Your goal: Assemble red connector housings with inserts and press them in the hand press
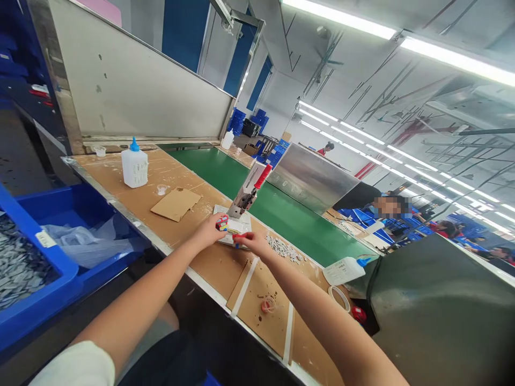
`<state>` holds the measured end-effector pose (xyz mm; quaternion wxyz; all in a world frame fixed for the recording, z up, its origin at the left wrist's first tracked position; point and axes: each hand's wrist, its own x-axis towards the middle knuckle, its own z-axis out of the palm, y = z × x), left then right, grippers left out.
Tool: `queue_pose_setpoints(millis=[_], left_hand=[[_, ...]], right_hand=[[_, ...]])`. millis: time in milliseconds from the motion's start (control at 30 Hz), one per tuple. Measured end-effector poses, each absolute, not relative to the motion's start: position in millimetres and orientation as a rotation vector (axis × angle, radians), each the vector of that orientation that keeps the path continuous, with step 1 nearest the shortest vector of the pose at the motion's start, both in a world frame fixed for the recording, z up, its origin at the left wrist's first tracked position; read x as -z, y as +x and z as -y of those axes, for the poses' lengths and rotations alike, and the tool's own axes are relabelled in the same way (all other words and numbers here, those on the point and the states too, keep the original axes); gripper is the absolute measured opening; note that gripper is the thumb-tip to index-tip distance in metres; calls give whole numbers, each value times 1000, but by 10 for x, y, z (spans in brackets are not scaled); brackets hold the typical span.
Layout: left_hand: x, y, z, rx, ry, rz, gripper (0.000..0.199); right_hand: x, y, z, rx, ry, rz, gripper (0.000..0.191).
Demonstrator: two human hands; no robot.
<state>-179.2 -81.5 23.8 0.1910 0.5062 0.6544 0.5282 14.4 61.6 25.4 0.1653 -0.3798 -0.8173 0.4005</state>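
Hands meet at the small press: left hand pinching a red-blue piece, right hand closed on something thin just beside it.

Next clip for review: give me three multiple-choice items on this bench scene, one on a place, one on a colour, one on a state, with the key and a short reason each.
1. Where does the upright white bottle stand?
A. on the green belt
B. on the cardboard-covered bench, far left
C. in the blue bin

2. What colour is the conveyor belt?
A. green
B. grey
C. red

3. How is the other white bottle, near the tape roll, placed?
A. upright
B. lying on its side
C. hanging from a hook

Key: 1 B, it stands on the brown bench beside the metal panel. 2 A, the belt surface is plainly green. 3 B, its blue cap points sideways along the bench.
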Motion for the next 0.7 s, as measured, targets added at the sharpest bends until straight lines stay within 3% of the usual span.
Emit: queue_pose_setpoints(millis=[100, 400, 567, 700], left_hand=[[-245, -1851, 629, -1419, 1590, -1883, 57], [-410, -1841, 306, -934, 1908, -2128, 81], [-351, -1826, 154, -961, 1885, -2101, 80], [-273, -1812, 78, -1068, 1827, -2044, 77]], right_hand=[[-237, 259, -492, -1280, -1004, 2526, 48], [-390, -298, -842, -1350, -824, 2112, 59], [-263, -318, -941, -1450, -784, 2024, 70], [-185, -340, -1007, -1459, -710, 1961, 68]])
